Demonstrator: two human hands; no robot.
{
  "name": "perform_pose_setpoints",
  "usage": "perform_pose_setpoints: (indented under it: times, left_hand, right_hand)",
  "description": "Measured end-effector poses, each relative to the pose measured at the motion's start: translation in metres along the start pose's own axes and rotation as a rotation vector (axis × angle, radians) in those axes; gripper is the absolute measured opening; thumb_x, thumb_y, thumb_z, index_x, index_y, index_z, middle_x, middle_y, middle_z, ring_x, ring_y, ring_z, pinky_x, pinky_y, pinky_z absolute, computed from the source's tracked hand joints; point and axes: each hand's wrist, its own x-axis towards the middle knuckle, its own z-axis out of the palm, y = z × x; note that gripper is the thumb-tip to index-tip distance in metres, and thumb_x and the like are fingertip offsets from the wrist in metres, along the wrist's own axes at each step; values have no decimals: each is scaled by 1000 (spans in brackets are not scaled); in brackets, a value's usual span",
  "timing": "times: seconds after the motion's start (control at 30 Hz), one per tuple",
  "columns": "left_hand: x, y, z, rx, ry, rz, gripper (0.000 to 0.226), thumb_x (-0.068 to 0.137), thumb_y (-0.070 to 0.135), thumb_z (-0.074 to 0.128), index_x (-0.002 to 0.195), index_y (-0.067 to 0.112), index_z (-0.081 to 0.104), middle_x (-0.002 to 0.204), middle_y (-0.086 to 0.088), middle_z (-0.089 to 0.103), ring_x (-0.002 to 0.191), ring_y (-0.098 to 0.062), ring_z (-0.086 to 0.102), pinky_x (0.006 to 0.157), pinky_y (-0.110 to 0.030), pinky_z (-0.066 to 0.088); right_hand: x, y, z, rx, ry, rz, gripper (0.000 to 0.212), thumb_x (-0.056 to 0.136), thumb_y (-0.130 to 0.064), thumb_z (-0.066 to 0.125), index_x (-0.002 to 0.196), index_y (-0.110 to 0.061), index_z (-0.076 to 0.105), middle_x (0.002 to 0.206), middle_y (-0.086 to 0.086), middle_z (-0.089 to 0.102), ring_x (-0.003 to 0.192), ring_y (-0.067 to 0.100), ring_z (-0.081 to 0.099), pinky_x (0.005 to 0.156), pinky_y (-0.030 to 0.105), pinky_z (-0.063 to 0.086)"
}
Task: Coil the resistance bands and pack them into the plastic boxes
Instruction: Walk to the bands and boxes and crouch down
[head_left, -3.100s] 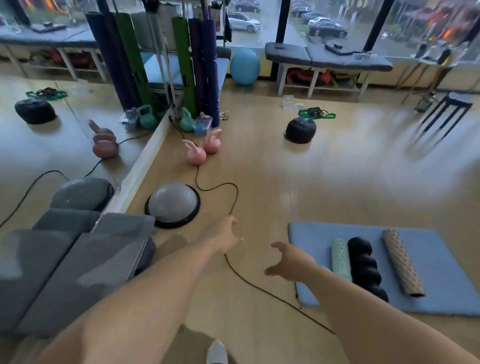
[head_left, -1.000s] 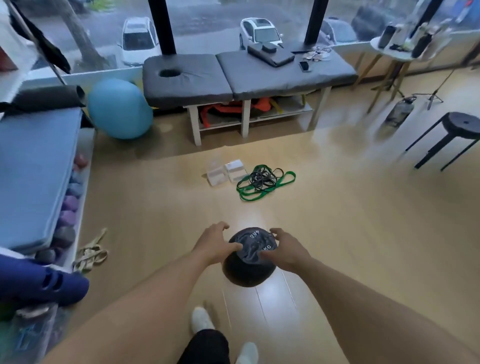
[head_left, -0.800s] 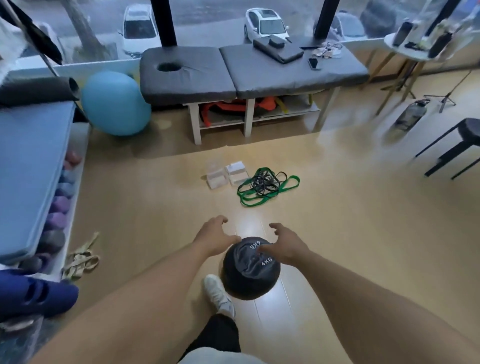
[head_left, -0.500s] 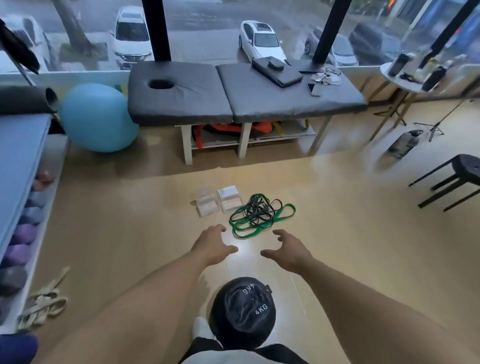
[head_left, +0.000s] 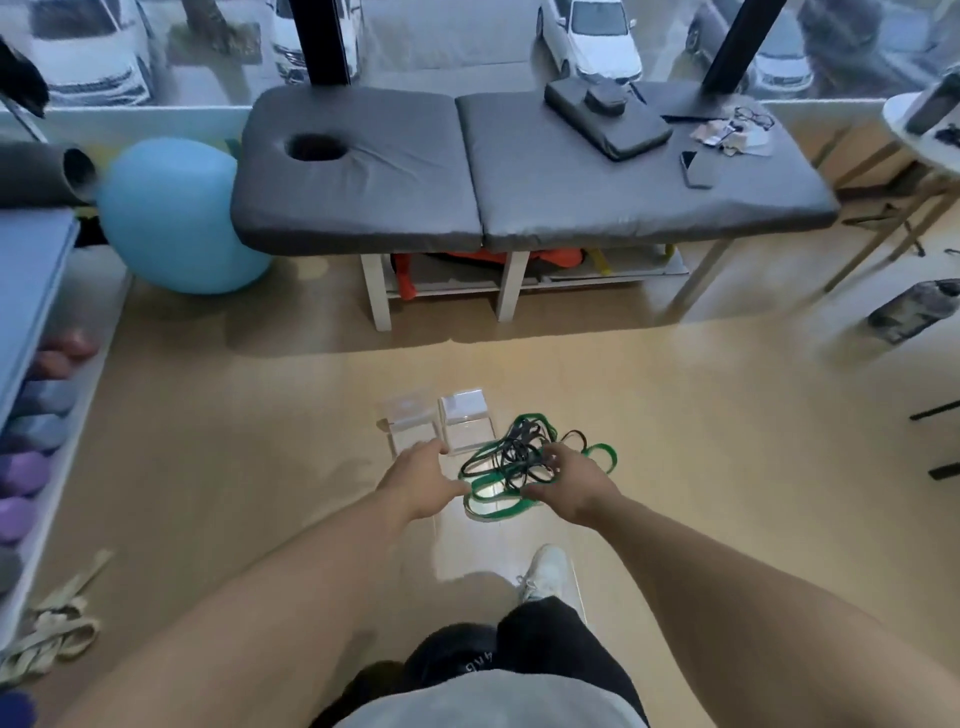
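**The wearer's body, seen from the head camera**

Both forearms are bare, without sleeves, watch or rings. Left hand (head_left: 423, 480) and right hand (head_left: 574, 488) ungloved. Light grey top (head_left: 488, 701), black trousers (head_left: 545, 644), white lace-up shoe (head_left: 545, 571).

We count two clear plastic boxes (head_left: 410, 427) (head_left: 466, 427), side by side on floor. One tangled heap of resistance bands (head_left: 524, 465), green and black; separate count unclear to us. Two hands: left hand (head_left: 423, 480), right hand (head_left: 574, 488). One massage table (head_left: 519, 176). One blue exercise ball (head_left: 171, 215). One black stool (head_left: 940, 415), partly seen.
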Motion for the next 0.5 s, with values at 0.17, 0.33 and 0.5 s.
perform_pose_setpoints:
  times: [0.17,0.33,0.5]
  left_hand:
    - [95,34,23,-103,-19,-58,70,83,45,80,142,20,52,148,-2,53,133,-21,51,102,-29,43]
    - [196,18,52,-101,-87,-84,64,86,41,78,141,20,52,146,-2,54,130,-21,54,99,-25,41]
    - [304,-49,96,16,-159,-65,64,88,39,77,143,20,51,150,2,51,132,-21,52,105,-29,41]
  right_hand:
    - [108,14,-27,-25,-73,19,76,84,-43,75,149,-20,42,138,5,60,121,24,60,99,32,48]
    - [213,26,10,-30,-115,41,69,87,-39,71,148,-23,42,138,4,60,122,25,59,99,32,48]
    - [327,56,100,-45,-148,47,66,89,-36,67,148,-22,42,140,5,58,125,27,57,103,37,47]
